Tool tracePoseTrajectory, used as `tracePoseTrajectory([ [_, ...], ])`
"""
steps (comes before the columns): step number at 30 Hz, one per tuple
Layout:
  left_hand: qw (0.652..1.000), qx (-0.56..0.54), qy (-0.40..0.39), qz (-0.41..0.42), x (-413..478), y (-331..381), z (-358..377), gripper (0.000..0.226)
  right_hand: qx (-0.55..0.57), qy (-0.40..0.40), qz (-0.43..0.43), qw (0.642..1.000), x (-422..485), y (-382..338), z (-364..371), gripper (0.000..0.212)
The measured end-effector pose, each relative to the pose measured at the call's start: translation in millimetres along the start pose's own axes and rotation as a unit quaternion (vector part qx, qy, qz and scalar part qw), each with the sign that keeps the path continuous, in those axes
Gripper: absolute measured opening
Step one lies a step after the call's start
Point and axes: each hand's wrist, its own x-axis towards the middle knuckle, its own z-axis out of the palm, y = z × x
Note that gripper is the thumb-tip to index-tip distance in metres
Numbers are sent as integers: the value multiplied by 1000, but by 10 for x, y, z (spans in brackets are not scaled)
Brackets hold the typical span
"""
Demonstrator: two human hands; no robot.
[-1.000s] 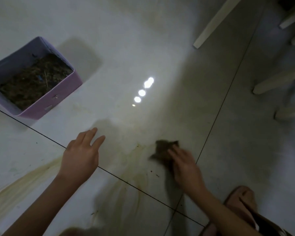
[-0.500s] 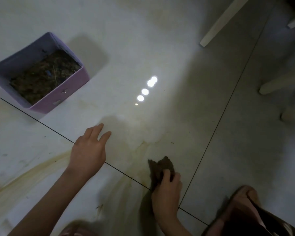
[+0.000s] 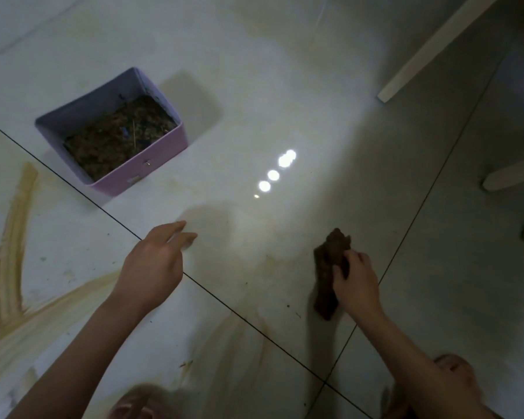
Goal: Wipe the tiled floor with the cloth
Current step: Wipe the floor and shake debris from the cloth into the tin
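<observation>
Where yellow-brown smears [image 3: 9,243] streak the pale tiled floor [image 3: 254,71] at far left, a purple box [image 3: 152,170] holding dark crumbly debris sits just beyond a dark grout line [image 3: 109,213]. Next comes the person's left hand [image 3: 152,267], palm down over that same line, fingers [image 3: 179,234] straight and close together, holding nothing; whether it touches the tile is unclear. It has hardly moved in the last half second. Four bright light reflections [image 3: 273,175] shine on the floor beyond it. Further right, the dark brown cloth [image 3: 330,261] lies bunched on the floor, and the right hand [image 3: 356,282] grips it with curled fingers. Half a second ago, hand and cloth were nearer the person, on the grout line; they have since swept rightward and away. Pale furniture legs [image 3: 430,52] stand at far right.
</observation>
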Motion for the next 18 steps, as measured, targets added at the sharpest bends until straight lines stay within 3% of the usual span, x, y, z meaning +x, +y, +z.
tracePoseTrajectory([
  [2,1000,-13,2,-7,-22,-35,-19,44,-55,-46,-35,997,34,-46,38,43],
  [7,999,-33,7,-28,-8,-61,-47,44,-54,-218,-78,971,-15,-345,116,99],
  [13,998,-43,25,-42,0,-41,-118,44,-205,-178,-263,926,-290,-887,540,92],
  [16,998,-36,16,-50,-60,-106,-159,44,-246,-192,-319,895,-446,-1010,724,89],
  [18,997,-42,16,-63,-124,-177,-190,45,-238,-209,-338,886,-573,-1000,822,76],
])
